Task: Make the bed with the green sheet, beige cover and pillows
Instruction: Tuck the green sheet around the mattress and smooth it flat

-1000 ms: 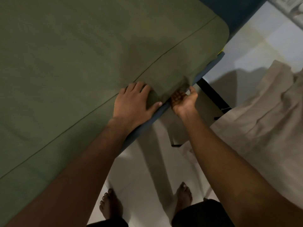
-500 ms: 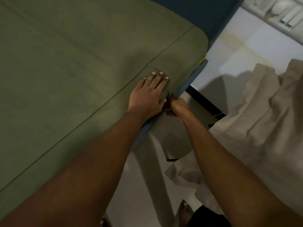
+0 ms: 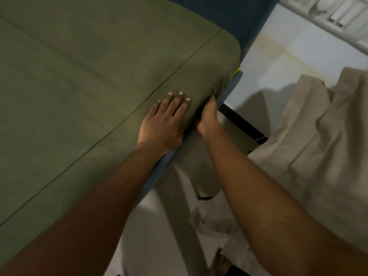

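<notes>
1. One crumpled beige cloth cover (image 3: 318, 146) waits at the right, off the bed.
2. Mid-frame, the left hand (image 3: 162, 122) lies flat with straight fingers, holding the smooth green cloth sheet (image 3: 89, 76) still.
3. Beside it, the right hand (image 3: 208, 114) seems to tuck the sheet's edge; its fingers are hidden, so I cannot tell their grip.

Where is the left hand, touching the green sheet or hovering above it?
Touching. The head view shows the left hand flat on the green sheet, fingers straight, with no gap beneath the palm.

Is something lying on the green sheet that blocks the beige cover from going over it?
Nothing visible except the left hand, flat on the green sheet near its corner. The beige cover lies apart, to the right.
</notes>
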